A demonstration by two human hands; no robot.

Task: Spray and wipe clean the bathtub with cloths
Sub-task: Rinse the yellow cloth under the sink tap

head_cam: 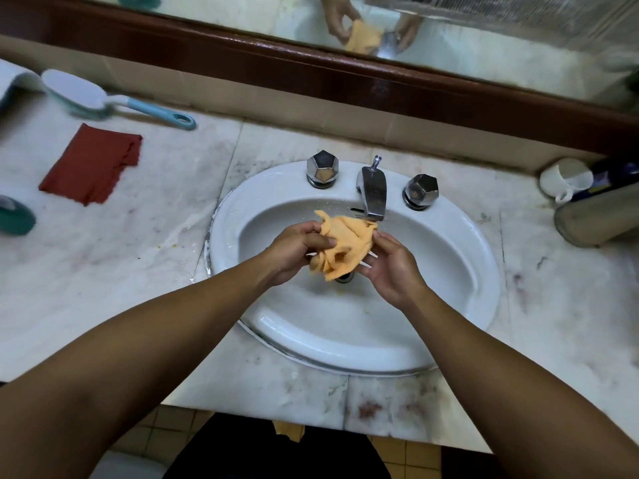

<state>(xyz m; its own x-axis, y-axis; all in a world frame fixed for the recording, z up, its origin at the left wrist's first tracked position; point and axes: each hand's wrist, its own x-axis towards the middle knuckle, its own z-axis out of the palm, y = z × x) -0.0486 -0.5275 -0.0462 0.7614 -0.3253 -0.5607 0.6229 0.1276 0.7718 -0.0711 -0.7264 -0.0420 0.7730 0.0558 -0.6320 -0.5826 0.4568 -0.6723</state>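
Left hand (297,250) and right hand (390,267) both grip the orange cloth (345,242), fingers curled round it.
We see it bunched above the sink (432,305) bowl, just under the tap (373,193); a red cloth (91,164) lies flat on the counter (138,271), well apart.

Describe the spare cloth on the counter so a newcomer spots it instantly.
Find the white oval sink sunk in the marble counter, then look left. Just in front of the blue-handled brush lies the dark red cloth, spread flat. It is the only red cloth; the orange cloth is bunched in the left hand and right hand over the basin.
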